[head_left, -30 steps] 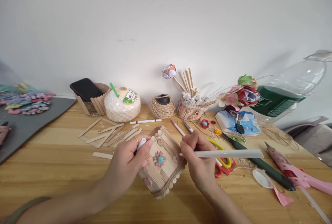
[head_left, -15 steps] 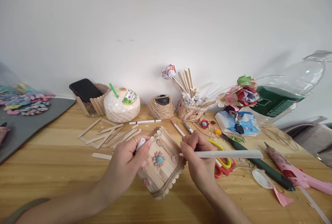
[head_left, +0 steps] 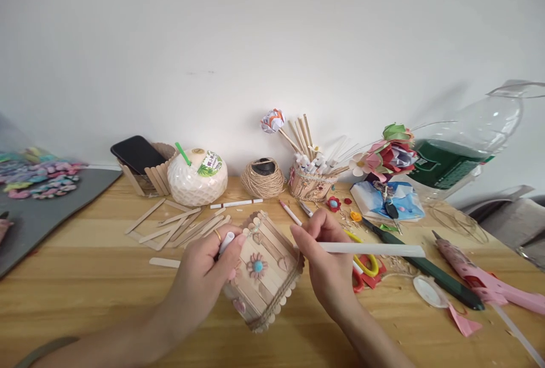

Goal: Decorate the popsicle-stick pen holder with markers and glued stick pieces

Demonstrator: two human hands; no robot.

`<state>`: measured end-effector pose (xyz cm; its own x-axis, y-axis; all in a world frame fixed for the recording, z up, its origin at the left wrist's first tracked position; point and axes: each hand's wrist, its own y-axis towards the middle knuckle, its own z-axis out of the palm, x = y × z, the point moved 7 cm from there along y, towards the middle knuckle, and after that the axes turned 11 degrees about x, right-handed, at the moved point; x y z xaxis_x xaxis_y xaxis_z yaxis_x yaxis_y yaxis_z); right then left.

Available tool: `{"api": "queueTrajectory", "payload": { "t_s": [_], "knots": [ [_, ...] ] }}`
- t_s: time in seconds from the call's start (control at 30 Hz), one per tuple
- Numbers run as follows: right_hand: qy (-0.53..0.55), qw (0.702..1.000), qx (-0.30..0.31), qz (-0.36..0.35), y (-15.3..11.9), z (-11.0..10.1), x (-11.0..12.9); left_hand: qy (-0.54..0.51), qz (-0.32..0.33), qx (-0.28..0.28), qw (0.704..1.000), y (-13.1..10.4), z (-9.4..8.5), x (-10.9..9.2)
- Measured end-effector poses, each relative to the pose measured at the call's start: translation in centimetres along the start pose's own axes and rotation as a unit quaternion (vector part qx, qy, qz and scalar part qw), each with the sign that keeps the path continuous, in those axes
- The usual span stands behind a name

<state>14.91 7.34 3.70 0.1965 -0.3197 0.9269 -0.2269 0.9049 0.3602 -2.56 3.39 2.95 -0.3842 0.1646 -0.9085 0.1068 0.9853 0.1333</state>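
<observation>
My left hand point(head_left: 204, 271) is closed around one side of a small craft-stick box point(head_left: 275, 288). Between its thumb and fingers a white pen cap point(head_left: 227, 241) also sticks up. The box is tilted, with twine round its lower edge, heart outlines and a pink flower with a blue centre point(head_left: 258, 266) on its face. At the box's right edge, my right hand point(head_left: 330, 260) is closed on a white marker pen point(head_left: 378, 249) that points rightward at its back end. Fingers hide the pen's tip, so I cannot tell whether it touches the wood.
Loose craft sticks point(head_left: 170, 226) lie to the left, before a white coconut point(head_left: 198, 178). Behind the box stand a twine ball point(head_left: 263, 183) and a pen holder point(head_left: 309, 185). To the right are scissors point(head_left: 370, 266), a dark green tool point(head_left: 426, 271) and a pink glue gun point(head_left: 481, 283).
The pen's tip, visible earlier by a heart at the box's right side, is now behind my right fingers. The box has shifted slightly left and down in view.
</observation>
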Motion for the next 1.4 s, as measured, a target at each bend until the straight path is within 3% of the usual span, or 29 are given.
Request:
{"api": "queueTrajectory", "payload": {
  "t_s": [0.2, 0.53, 0.83, 1.4],
  "knots": [
    [-0.078, 0.995, 0.060, 0.005, 0.0, 0.7, 0.6, -0.016, -0.006, -0.007, 1.000, -0.1, 0.0, 0.1],
    [-0.153, 0.984, 0.078, -0.048, -0.7, 0.9, 1.1, -0.011, -0.005, -0.004, 1.000, -0.1, 0.1, -0.3],
    [-0.150, 0.982, 0.104, -0.041, -0.7, 1.3, 0.9, -0.042, -0.018, 0.005, 0.999, -0.1, 0.3, 0.0],
    [-0.121, 0.989, 0.076, -0.034, -0.5, 1.1, 0.7, -0.016, -0.007, -0.002, 1.000, 0.0, 0.1, -0.4]
  ]
}}
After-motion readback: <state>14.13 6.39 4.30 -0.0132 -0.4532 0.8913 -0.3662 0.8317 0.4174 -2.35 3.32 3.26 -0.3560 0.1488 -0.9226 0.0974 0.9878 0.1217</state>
